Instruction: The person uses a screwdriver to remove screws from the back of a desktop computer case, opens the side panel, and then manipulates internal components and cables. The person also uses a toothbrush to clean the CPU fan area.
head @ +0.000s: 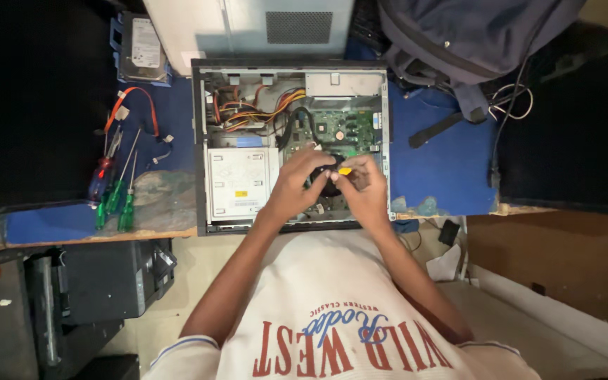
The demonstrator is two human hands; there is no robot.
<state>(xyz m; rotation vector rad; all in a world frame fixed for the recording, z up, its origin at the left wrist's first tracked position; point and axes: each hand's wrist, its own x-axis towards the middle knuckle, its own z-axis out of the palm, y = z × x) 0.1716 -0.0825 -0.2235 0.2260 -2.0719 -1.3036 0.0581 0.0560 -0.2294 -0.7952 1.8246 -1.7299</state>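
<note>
open PC case [198, 141] laid flat on blue tabletop [438, 169] | black fan [326, 177] cupped by left hand [297, 184] | small yellow-handled tool [345, 171] pinched in right hand [362, 186] (green screwdrivers [117, 200] left untouched)

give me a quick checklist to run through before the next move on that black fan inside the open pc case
1. Case open and lying flat: the computer case lies on its side with the panel off. Ok.
2. Left hand steadying the black fan: it rests on the fan's edge. Ok.
3. Right hand gripping the tool: it pinches something with a yellow tip; what kind of tool, cannot tell.
4. Tool seated on a screw: hidden by fingers. Cannot tell.
5. Cable bundle away from the fan: it lies toward the case's far end. Ok.
6. Spare screwdrivers within reach: on the blue table, left of the case. Ok.
</note>
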